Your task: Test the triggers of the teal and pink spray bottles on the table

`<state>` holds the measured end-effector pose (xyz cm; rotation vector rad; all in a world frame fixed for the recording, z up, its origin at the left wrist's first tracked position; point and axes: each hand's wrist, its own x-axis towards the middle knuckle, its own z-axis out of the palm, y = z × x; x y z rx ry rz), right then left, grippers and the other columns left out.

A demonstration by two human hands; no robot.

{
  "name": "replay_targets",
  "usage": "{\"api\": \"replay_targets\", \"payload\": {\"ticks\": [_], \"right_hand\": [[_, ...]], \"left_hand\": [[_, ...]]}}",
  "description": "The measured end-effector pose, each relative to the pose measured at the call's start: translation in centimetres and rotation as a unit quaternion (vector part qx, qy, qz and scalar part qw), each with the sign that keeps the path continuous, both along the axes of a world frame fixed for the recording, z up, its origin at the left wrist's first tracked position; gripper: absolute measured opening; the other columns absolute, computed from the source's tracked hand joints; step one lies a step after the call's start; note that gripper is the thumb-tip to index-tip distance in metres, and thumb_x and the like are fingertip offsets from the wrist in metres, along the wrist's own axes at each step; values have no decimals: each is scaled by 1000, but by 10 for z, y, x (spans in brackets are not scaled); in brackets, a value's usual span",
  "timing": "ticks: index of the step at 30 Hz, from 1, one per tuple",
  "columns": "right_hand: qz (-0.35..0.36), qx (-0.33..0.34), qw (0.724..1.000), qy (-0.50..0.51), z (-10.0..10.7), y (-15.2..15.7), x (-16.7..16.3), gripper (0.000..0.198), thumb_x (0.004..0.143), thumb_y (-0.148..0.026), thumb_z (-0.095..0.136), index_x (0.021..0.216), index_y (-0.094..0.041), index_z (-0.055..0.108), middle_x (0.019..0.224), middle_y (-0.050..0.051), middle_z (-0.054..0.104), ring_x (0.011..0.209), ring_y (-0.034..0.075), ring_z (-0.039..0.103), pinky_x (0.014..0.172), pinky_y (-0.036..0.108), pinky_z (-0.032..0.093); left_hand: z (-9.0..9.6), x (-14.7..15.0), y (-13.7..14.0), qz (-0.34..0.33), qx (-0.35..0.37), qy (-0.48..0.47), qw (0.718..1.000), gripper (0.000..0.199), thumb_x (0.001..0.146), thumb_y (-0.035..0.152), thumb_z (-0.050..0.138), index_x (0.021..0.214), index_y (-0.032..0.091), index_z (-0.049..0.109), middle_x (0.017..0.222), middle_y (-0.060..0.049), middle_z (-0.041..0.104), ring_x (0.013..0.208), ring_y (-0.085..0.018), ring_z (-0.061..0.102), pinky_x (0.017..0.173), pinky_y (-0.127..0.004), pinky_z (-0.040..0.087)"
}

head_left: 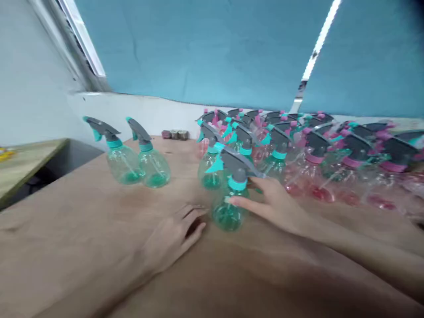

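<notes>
My right hand grips a clear green spray bottle around its neck and upper body, thumb in front. The bottle has a grey spray head with a turquoise nozzle and trigger pointing left, and it leans slightly. To its left, my left hand rests low over the table, fingers loosely curved and apart, with nothing in it. Its fingertips come close to the bottle; whether they touch is blurred. Two more green spray bottles stand side by side farther left.
Crowded rows of pink and green spray bottles cover the right and back of the brown table. Several small blocks sit at the far edge, below a white wall and blue covering. Another wooden surface is at left.
</notes>
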<state>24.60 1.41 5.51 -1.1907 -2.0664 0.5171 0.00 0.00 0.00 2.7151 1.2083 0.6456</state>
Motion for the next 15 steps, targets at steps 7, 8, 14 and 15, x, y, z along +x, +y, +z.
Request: {"api": "replay_targets", "payload": {"ticks": [7,8,14,15], "right_hand": [[51,30,998,20,-3,41,-75,53,82,-54,59,119,-17,55,110,8,67,98,24,61,86,40,48],[51,29,998,21,-3,46,-82,53,82,-54,57,119,-16,54,110,9,67,99,25,62,86,41,48],[39,32,998,25,-7,67,-105,56,85,-51,54,127,-15,48,119,13,63,108,28,59,89,44,47],[36,30,999,24,-7,69,-107,56,85,-50,54,127,-14,47,118,14,64,107,29,60,88,44,47]], "left_hand": [[-5,-51,-10,151,-15,-23,988,23,96,38,38,110,24,50,99,-4,66,84,-23,66,72,-35,52],[-4,-56,-10,155,-16,-25,987,22,97,38,38,110,24,49,99,-4,65,84,-23,66,70,-35,52],[-3,-67,-8,147,-6,-33,989,22,96,36,40,108,22,51,94,-4,62,87,-23,62,77,-36,50],[-3,-67,-8,146,-7,-32,989,22,96,36,39,108,22,51,95,-4,61,89,-23,61,78,-37,49]]}}
